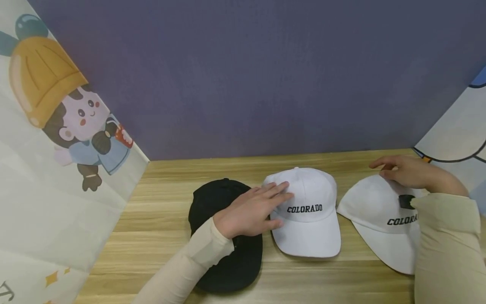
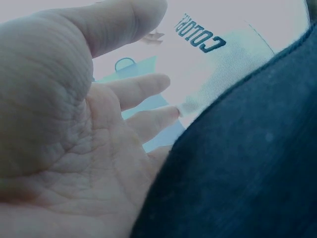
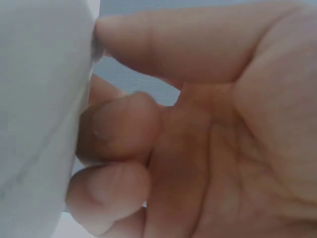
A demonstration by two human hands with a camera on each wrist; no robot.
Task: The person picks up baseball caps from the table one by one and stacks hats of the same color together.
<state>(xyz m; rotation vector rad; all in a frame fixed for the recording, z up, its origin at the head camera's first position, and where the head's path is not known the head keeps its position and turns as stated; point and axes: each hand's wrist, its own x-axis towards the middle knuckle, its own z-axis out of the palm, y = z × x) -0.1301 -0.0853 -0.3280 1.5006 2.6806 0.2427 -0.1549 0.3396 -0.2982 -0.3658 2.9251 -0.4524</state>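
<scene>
Three caps lie in a row on the wood-grain table. My left hand reaches over the black cap, its straight fingers spread against the left side of the middle white cap, which reads COLORADO. In the left wrist view, the black cap fills the lower right, hiding some fingertips. My right hand is at the crown of the right white cap, also lettered and turned at an angle. Close up, the thumb meets the white cloth, and loosely bent fingers lie beside it. The right sleeve hides part of that cap.
A dark blue-grey wall rises behind the table. White panels with cartoon prints flank it, the left panel showing a figure in a yellow hat. The middle and right caps sit close together.
</scene>
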